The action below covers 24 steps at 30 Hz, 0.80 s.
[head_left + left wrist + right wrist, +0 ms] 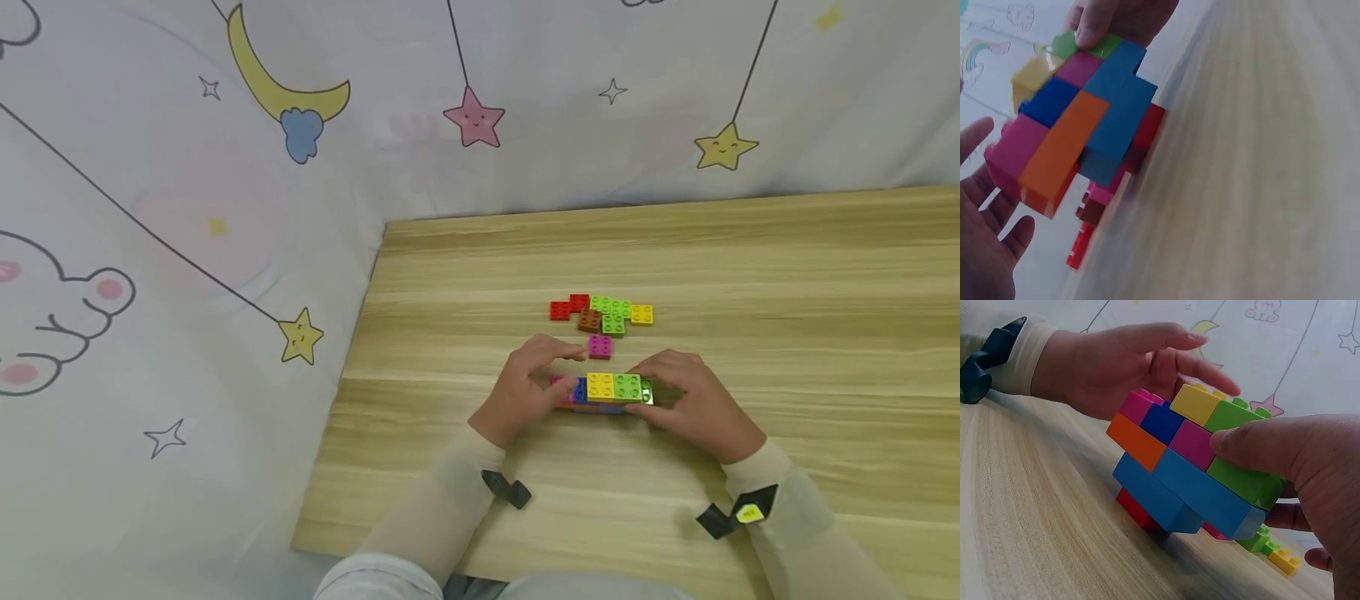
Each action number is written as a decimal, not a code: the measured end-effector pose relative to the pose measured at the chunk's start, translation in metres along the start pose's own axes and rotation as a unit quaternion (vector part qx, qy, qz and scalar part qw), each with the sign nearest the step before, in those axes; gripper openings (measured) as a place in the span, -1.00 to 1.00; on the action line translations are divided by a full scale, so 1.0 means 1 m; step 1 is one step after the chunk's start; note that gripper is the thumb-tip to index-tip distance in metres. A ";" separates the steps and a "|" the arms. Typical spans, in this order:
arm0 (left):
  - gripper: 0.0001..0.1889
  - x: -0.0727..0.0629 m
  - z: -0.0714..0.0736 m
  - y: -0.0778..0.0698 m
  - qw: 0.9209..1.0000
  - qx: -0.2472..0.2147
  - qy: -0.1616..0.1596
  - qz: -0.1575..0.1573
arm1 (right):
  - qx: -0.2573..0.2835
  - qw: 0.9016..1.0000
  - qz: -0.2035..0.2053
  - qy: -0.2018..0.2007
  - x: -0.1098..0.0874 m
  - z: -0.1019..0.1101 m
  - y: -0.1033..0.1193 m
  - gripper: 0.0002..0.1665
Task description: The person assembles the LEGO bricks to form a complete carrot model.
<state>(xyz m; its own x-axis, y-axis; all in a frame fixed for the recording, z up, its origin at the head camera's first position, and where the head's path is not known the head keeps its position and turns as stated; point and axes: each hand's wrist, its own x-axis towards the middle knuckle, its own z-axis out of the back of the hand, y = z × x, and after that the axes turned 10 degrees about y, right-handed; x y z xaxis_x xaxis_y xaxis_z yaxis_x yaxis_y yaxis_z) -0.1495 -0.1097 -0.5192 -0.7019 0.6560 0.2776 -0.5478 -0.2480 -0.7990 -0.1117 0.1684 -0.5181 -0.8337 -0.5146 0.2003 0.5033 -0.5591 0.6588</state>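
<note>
A stepped stack of toy building bricks (pixel 600 387) stands on the table in front of the person. The right wrist view shows its layers: a red brick (pixel 1138 509) at the bottom, blue ones and an orange one (pixel 1136 442) above, then pink, dark blue and green, with yellow (pixel 1196 405) and lime on top. My right hand (pixel 693 400) grips the green end, thumb pressed on the near side. At the pink end, my left hand (pixel 528 387) has its fingers spread apart around the corner, holding nothing.
Behind the stack lies a single pink brick (pixel 600 347). Beyond it is a cluster of loose bricks: red (pixel 560 311), brown (pixel 590 320), lime (pixel 613 325) and yellow (pixel 642 314). A printed curtain (pixel 540 158) hangs along the back and left edges of the wooden table (pixel 465 283).
</note>
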 end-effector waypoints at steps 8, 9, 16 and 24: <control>-0.72 0.011 0.004 0.023 0.983 -0.113 -0.031 0.139 | -0.011 1.000 0.015 -0.005 0.000 0.000 -0.002 -0.56; -0.72 0.013 0.004 0.025 0.982 -0.117 -0.027 0.148 | -0.012 1.000 0.015 -0.003 0.000 -0.001 -0.002 -0.56; -0.66 0.031 0.007 0.036 0.980 -0.087 0.025 0.178 | -0.011 1.000 0.015 -0.001 0.000 0.000 -0.002 -0.57; -0.64 0.050 0.007 0.043 0.983 -0.019 0.072 0.166 | -0.006 0.999 0.034 -0.010 0.000 0.000 -0.005 -0.54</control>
<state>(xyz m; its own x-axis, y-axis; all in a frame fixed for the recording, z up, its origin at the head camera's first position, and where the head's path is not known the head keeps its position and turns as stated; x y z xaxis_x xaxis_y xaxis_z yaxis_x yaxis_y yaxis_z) -0.2115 -0.0920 -0.5362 -0.7659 0.6381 -0.0789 -0.2801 -0.4416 -0.8524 -0.1139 0.1712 -0.5214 -0.8019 -0.5384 0.2590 0.5615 -0.5313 0.6344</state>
